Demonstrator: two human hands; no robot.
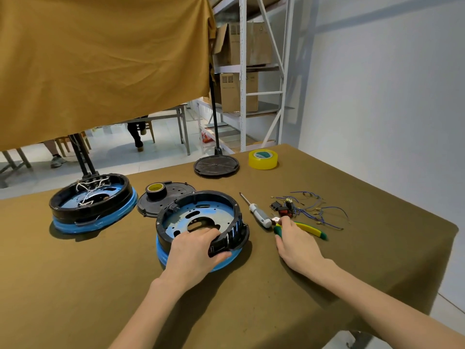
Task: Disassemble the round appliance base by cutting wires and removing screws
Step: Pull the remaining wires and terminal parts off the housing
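Head view: at frame centre we steady the stripped round base (pixel 201 222), left hand (pixel 193 250) curled over its rigid black rim; right hand (pixel 297 241) closes on the cutters (pixel 305 229). Light, stiff, best held by the rim.

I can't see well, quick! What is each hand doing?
Left hand: gripping the round base at its rim.
Right hand: resting on the cutters; grip cannot be told.

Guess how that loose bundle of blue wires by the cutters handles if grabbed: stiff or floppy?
Probably floppy: the blue wires lie in loose curls on the cloth. Likely light, being thin strands. The black and red switches look still attached, so they would probably dangle and snag.
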